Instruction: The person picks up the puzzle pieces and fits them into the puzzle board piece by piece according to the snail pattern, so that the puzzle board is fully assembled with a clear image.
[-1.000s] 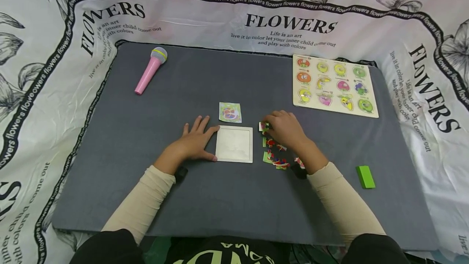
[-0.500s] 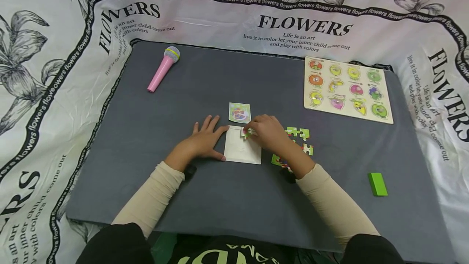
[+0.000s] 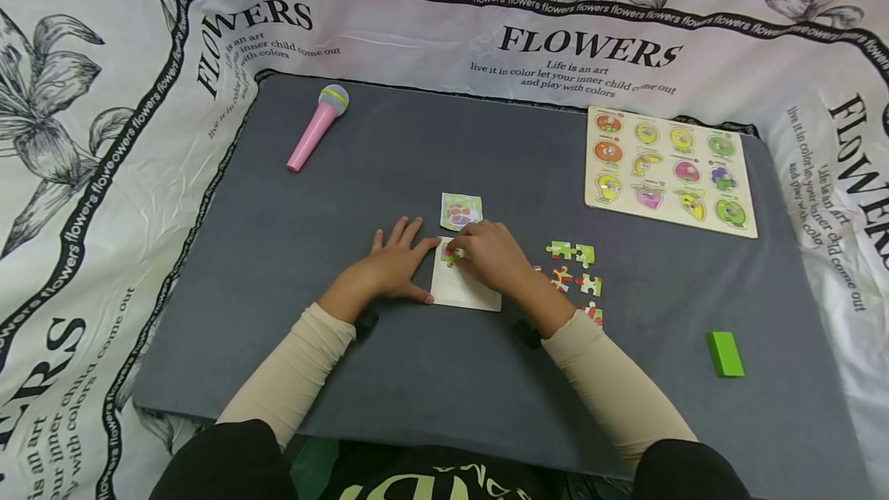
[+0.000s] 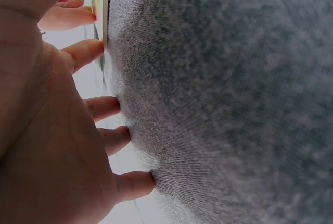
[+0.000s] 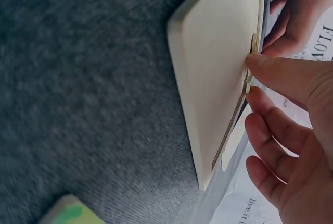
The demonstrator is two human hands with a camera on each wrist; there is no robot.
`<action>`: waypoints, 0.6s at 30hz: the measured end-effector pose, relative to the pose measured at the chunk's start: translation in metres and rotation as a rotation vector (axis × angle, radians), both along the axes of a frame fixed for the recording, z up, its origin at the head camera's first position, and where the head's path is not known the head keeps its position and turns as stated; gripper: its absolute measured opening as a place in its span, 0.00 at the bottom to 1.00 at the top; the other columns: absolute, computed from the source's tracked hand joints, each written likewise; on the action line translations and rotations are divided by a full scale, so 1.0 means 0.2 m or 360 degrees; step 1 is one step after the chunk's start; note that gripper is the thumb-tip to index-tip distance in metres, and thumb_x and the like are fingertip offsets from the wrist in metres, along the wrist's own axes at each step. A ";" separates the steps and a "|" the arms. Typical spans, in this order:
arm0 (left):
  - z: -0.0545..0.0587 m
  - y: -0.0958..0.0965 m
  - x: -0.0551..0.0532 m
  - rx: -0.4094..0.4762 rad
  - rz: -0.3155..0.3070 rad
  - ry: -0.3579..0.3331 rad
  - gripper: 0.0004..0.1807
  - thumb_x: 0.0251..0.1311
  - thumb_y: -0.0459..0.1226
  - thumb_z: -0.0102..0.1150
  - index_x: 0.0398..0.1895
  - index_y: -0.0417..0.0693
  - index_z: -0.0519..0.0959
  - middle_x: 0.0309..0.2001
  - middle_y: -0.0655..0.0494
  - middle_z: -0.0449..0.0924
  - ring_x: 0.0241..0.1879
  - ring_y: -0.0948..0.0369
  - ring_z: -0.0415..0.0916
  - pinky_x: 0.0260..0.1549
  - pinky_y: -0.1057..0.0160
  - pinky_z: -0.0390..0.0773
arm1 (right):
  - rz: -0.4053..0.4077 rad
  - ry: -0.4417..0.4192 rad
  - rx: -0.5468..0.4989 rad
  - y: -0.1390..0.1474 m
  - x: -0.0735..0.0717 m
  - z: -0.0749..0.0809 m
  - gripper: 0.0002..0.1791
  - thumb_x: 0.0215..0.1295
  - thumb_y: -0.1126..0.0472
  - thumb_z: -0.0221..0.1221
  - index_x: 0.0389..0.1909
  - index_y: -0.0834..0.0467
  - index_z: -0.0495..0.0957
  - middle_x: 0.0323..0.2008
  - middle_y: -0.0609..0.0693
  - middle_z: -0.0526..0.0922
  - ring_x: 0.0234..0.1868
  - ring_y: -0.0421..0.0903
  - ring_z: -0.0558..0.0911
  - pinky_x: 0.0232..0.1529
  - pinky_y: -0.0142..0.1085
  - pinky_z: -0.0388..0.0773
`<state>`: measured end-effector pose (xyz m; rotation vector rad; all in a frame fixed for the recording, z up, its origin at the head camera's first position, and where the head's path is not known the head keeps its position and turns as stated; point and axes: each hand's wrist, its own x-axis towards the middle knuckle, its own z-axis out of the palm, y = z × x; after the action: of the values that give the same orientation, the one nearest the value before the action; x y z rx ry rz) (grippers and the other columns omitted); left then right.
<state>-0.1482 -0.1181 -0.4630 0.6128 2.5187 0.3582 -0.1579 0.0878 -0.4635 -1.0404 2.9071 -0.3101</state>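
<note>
A pale square puzzle tray (image 3: 465, 292) lies in front of the person. My right hand (image 3: 496, 257) pinches a small green jigsaw piece (image 3: 447, 255) at the tray's top left corner. From the right wrist view, thumb and index finger hold the thin piece (image 5: 250, 81) low over the tray (image 5: 213, 62). Along the tray's left side my left hand (image 3: 385, 272) is spread, thumb and index fingertips touching its edge. Its other fingertips rest on the grey cloth in the left wrist view. Several loose jigsaw pieces (image 3: 590, 285) lie to the right, some hidden behind the right forearm.
A small picture card (image 3: 461, 210) lies just beyond the tray. A pink toy microphone (image 3: 316, 130) is at the back left, a fruit picture board (image 3: 670, 172) at the back right. Towards the right edge lies a green block (image 3: 725, 354).
The right hand has carried a jigsaw piece from the loose pieces leftward to the tray's top left corner. The left hand stays at the tray's edge. The head view has shifted slightly.
</note>
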 end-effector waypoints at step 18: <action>0.01 0.01 0.00 -0.0018 0.0002 -0.0010 0.57 0.46 0.61 0.70 0.77 0.61 0.51 0.78 0.43 0.32 0.76 0.44 0.24 0.66 0.31 0.39 | -0.0014 0.0054 0.0000 0.00 0.01 -0.01 0.11 0.61 0.57 0.66 0.45 0.49 0.87 0.43 0.48 0.85 0.41 0.49 0.79 0.42 0.44 0.76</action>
<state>-0.1475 -0.1155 -0.4605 0.6048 2.5139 0.3453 -0.1557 0.0885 -0.4648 -1.0434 2.9424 -0.2962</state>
